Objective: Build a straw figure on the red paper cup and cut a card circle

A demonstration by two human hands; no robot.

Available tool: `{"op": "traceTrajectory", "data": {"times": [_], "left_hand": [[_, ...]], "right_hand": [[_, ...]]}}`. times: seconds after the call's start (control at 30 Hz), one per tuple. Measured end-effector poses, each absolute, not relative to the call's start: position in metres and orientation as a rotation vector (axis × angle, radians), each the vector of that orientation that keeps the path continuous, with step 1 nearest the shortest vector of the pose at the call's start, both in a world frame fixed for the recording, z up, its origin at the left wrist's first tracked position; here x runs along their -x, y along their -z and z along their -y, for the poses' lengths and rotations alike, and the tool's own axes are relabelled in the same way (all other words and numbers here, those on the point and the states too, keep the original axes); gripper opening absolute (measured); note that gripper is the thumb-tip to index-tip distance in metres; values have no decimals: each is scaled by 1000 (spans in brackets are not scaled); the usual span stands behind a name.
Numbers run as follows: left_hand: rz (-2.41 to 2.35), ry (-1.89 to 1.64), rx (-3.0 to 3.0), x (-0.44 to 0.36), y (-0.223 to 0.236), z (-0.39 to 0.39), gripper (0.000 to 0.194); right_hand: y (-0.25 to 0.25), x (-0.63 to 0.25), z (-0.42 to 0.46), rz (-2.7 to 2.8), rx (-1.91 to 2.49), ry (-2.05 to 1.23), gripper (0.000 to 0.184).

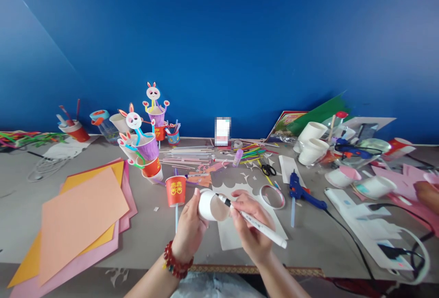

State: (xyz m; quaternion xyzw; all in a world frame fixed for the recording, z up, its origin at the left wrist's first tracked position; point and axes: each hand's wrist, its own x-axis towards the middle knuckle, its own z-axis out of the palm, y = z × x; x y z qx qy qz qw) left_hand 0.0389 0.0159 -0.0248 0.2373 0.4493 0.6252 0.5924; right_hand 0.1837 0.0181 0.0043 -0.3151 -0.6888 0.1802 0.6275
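Note:
My left hand (189,227) is wrapped around a white paper cup (206,205), tilted so that its open mouth faces right. In my right hand (253,225) is a white marker (262,229), its dark tip at the rim of the cup. Beneath them lies a white sheet of paper (228,235) with pieces cut from its top edge. Just left of the cup stands a red paper cup (176,191) with a gold symbol and a pale blue stick under it. Farther left are rabbit figures (133,121) built from purple and red cups.
Coloured paper sheets (82,222) are stacked at left. To the right lie a tape roll (272,197), black scissors (268,170), a blue glue gun (302,190) and a white power strip (366,229) with cables. Another person's hand (427,195) shows at the right edge.

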Motion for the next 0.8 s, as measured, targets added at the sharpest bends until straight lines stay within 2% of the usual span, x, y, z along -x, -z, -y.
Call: {"op": "traceTrajectory", "data": {"times": [0.17, 0.3, 0.53, 0.8], "left_hand": [[-1088, -1537, -601, -41, 23, -17, 35], [-1125, -1544, -582, -42, 18, -16, 33], [-1051, -1411, -428, -40, 17, -16, 38], [-890, -1368, -293, -41, 16, -13, 32]], "right_hand": [[5, -186, -19, 1496, 834, -378, 18], [6, -184, -16, 1463, 797, -388, 20], [-9, -185, -20, 1568, 598, -680, 13], [-9, -184, -21, 1593, 583, -722, 13]]}}
